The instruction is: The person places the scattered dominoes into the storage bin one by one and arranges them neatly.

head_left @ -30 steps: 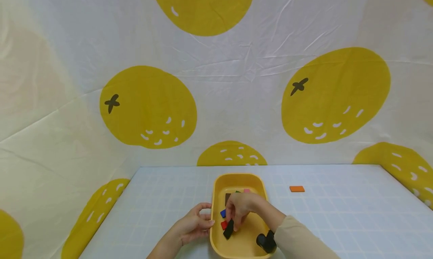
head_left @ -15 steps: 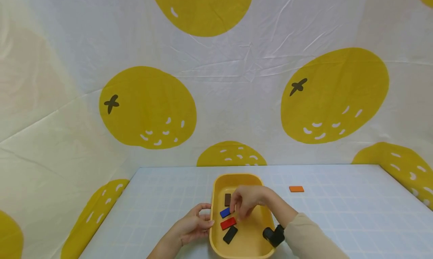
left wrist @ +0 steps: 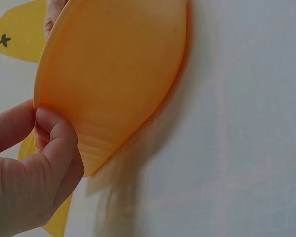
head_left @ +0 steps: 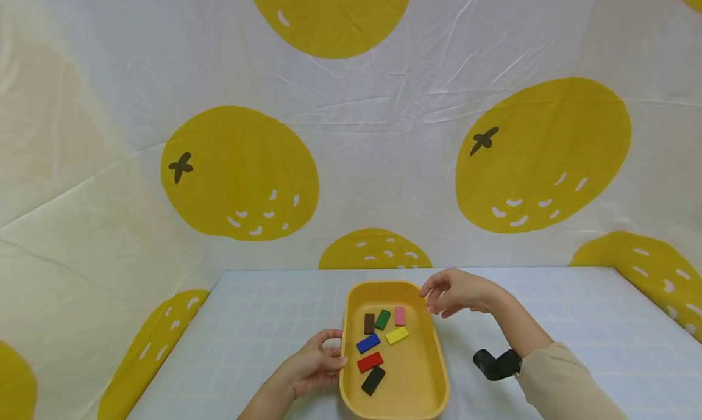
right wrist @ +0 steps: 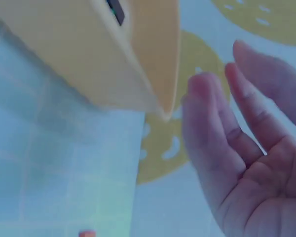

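My left hand (head_left: pixel 316 362) pinches the left rim of a yellow oblong tray (head_left: pixel 408 380); in the left wrist view its thumb and fingers meet over the edge. Inside the tray lie a brown block (head_left: pixel 369 323), a green block (head_left: pixel 382 319), a pink block (head_left: pixel 400 316), a yellow block (head_left: pixel 397 335), a blue block (head_left: pixel 368 343), a red block (head_left: pixel 370 362) and a black block (head_left: pixel 373 380), all flat. Just past the tray's far right corner, my right hand (head_left: pixel 460 293) is raised, fingers loosely bent and apart. Its palm faces the right wrist camera with nothing in it.
The tray stands on a pale blue gridded table (head_left: pixel 570 334). Behind and beside it hangs a white cloth (head_left: pixel 384 182) printed with big yellow fruit. A bit of an orange block (right wrist: pixel 87 233) shows at the bottom of the right wrist view; in the head view it is hidden.
My right hand has come up out of the tray and moved right, over its far right corner. The black block, earlier in its fingers, now lies in the tray. My left hand has stayed put.
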Motion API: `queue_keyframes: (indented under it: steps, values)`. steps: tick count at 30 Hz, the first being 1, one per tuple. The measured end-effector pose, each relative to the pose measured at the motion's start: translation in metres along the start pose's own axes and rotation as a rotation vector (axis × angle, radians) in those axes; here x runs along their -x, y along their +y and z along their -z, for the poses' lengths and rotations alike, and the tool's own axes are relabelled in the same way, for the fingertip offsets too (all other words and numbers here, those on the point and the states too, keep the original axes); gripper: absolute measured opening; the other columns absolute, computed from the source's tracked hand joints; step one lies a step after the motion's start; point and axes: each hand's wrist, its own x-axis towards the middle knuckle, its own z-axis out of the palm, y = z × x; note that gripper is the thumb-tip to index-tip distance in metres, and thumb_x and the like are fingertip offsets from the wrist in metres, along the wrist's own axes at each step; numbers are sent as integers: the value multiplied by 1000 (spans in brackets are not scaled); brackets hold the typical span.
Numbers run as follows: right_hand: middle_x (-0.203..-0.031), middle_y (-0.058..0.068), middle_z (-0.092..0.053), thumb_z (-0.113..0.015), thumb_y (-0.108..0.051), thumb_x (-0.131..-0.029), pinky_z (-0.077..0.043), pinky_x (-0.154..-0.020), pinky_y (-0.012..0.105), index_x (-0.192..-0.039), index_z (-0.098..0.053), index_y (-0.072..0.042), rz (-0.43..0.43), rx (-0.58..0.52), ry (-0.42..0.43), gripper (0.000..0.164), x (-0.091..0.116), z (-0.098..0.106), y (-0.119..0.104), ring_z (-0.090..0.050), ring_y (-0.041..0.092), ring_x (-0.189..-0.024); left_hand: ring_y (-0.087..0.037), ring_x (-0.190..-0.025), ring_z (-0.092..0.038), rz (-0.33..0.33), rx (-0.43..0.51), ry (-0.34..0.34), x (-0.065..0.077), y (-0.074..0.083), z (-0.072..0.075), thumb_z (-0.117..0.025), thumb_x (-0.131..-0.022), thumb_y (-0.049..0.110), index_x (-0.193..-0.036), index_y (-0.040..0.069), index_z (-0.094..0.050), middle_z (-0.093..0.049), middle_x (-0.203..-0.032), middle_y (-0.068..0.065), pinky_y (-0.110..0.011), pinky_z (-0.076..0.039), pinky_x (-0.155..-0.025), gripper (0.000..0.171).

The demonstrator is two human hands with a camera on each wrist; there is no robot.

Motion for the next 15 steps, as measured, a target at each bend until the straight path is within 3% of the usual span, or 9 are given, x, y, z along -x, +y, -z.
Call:
queue_keyframes:
  steps: [8,12,15]
  values:
    - [-85,7,-63,-70,-14,-82,-51,-77,41,-112,-56,7,-14,-44,94,39,29,28,45,-60,27,-83,-22,-86,-57,-5,-12,2,-1,-2,2,-55,-84,-12,-127,4,-33,-58,-107,-17,-29,-49,-70,50]
    - [-93,9,-63,-69,-14,-83,-51,-78,39,-119,-49,12,-41,-97,215,48,37,33,76,-61,25,-86,-22,-86,-57,-18,-1,-9,-2,-2,2,-54,-84,-12,-125,4,-34,-58,-106,-17,-29,-49,-69,48]
    - [-94,8,-62,-68,-11,-84,-52,-77,36,-122,-47,13,-85,-136,355,49,41,34,96,-61,22,-85,-22,-86,-56,-21,0,-12,-2,-3,3,-54,-85,-12,-124,5,-34,-58,-105,-16,-29,-48,-69,47]
